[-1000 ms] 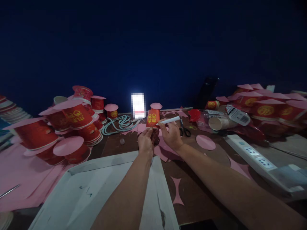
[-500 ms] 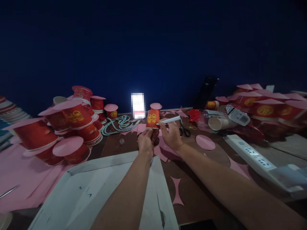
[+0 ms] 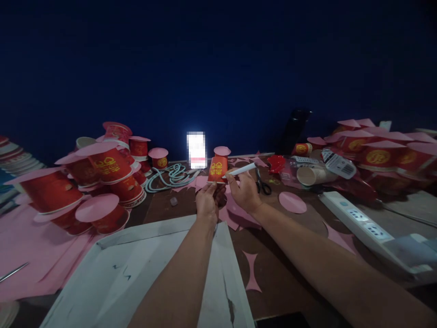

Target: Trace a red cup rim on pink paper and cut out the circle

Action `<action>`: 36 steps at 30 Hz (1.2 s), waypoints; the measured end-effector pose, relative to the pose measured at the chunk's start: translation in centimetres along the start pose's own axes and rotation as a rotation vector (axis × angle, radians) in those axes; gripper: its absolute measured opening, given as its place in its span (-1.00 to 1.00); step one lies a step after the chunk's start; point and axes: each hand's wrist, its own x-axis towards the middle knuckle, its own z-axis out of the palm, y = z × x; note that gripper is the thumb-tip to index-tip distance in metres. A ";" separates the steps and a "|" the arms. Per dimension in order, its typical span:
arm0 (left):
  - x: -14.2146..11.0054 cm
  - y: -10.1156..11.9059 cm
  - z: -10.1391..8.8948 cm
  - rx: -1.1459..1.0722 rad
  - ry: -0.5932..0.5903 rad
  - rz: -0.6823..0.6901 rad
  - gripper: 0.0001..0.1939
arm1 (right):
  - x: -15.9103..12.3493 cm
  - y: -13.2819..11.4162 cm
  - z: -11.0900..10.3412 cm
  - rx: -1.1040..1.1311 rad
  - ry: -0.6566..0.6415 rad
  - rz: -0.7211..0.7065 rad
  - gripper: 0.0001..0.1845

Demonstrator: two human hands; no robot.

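Note:
My left hand [image 3: 206, 202] is closed on the lower edge of a red paper cup [image 3: 219, 169] with yellow characters. The cup stands bottom up, and a pink paper disc [image 3: 222, 151] shows at its top. In my right hand [image 3: 245, 193] is a slim white pen-like tube [image 3: 241, 170], its tip at the cup's lower right side. Whether the tip touches the cup I cannot tell. Black-handled scissors [image 3: 263, 187] lie just right of that hand, with pink paper scraps [image 3: 235, 212] beneath both hands.
Red cups topped with pink discs [image 3: 108, 166] are piled at left, more [image 3: 377, 157] at right. A white tray [image 3: 153, 269] lies in front. Around the back are a coiled pale cable [image 3: 169, 177] and a lit screen [image 3: 196, 150]. A power strip [image 3: 357, 218] sits at right.
The tail end of the white tube has dipped and shifted slightly left. Both hands keep almost the same place, still holding the cup and the tube.

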 end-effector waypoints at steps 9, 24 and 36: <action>0.0 -0.2 -0.2 -0.013 -0.011 0.020 -0.87 | 0.1 0.2 -0.2 -0.016 -0.032 0.026 -0.74; 0.0 -0.2 -0.2 -0.012 0.014 0.039 -0.87 | 0.2 0.3 -0.2 -0.050 -0.058 -0.001 -0.73; 0.1 -0.3 -0.2 -0.039 0.018 0.069 -0.93 | 0.3 -0.1 -0.4 -0.163 -0.089 -0.139 -0.75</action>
